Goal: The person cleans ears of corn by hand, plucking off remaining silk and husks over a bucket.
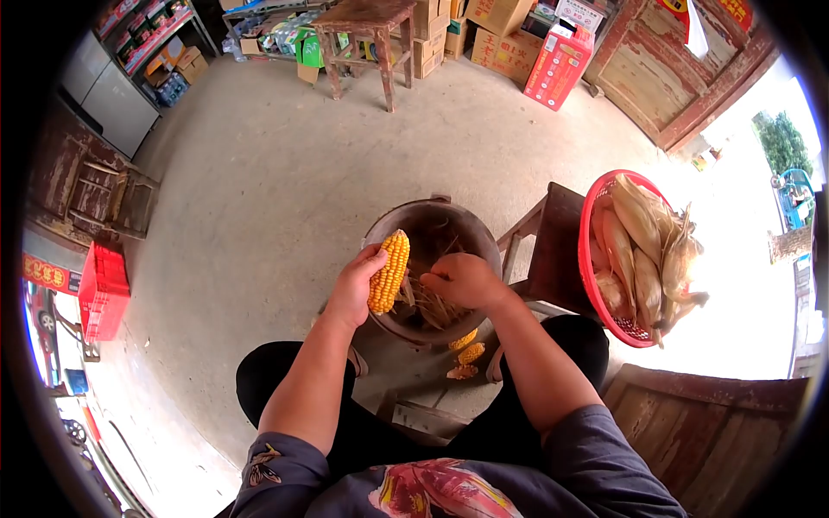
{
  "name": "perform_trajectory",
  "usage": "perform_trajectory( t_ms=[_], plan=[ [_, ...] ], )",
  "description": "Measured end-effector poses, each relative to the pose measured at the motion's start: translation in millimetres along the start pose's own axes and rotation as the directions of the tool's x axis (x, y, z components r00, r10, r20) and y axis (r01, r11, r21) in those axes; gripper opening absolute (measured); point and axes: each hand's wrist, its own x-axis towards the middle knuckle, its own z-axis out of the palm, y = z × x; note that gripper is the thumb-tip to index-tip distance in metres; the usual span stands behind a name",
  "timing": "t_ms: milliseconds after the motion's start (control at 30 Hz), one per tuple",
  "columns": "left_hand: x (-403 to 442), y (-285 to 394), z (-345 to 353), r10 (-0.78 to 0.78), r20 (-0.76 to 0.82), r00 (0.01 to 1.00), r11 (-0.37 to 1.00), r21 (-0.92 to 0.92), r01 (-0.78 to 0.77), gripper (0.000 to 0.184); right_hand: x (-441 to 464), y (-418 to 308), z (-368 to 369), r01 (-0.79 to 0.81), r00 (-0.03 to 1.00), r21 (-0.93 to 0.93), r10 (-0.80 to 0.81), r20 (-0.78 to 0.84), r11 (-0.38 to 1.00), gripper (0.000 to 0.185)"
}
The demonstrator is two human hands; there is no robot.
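In my left hand (356,281) is a husked yellow ear of corn (390,272), held upright at the left side of a round dark basin (382,226). The fingers of my right hand (462,281) are curled closed above the basin; what they hold, if anything, is hidden. Dry corn husks (436,309) lie inside the basin under that hand. Several yellow corn ears (471,352) rest on the floor between my feet, just in front of the basin.
A red basket (590,259) of unhusked corn (637,216) stands on a wooden stool (553,246) at right. A wooden stool (367,22) and cardboard boxes (503,56) are at the back. A red crate (104,293) sits at left, a wooden door (673,60) at upper right.
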Motion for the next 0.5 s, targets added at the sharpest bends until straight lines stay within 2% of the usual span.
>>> perform_trajectory(
  t_ms=[33,100,133,200,233,300,333,500],
  plan=[
    [0,-1,0,-0.005,0.005,1.0,1.0,0.022,0.004,0.034,-1,1,2,0.0,1.0,0.0,0.0,0.0,1.0,0.008],
    [0,-4,0,-0.006,0.008,1.0,0.999,0.039,0.006,0.034,-1,-2,6,0.078,0.958,0.282,0.006,-0.285,0.956,0.014],
    [0,-7,2,0.04,-0.005,0.999,0.995,0.091,-0.039,0.035,0,-5,5,0.08,0.959,0.28,0.002,-0.283,0.957,0.014],
    [-3,-4,6,0.08,-0.011,0.997,0.98,0.186,-0.076,0.039,2,-11,1,0.187,0.937,0.448,-0.023,-0.348,0.874,0.017],
    [-3,-5,7,0.08,-0.012,0.997,0.98,0.185,-0.076,0.039,2,-16,0,0.187,0.938,0.447,-0.023,-0.347,0.875,0.017],
    [-3,-6,7,0.108,0.001,0.994,0.928,0.359,-0.101,0.042,2,-23,-3,0.106,0.934,0.478,0.078,-0.348,0.872,0.016],
    [-3,-7,8,0.107,0.002,0.994,0.928,0.358,-0.101,0.042,2,-23,-3,0.104,0.934,0.477,0.079,-0.348,0.873,0.016],
    [-3,-8,7,0.172,0.05,0.984,0.795,0.583,-0.168,0.044,2,-19,3,0.103,0.925,0.414,0.066,-0.374,0.904,0.011]
  ],
)
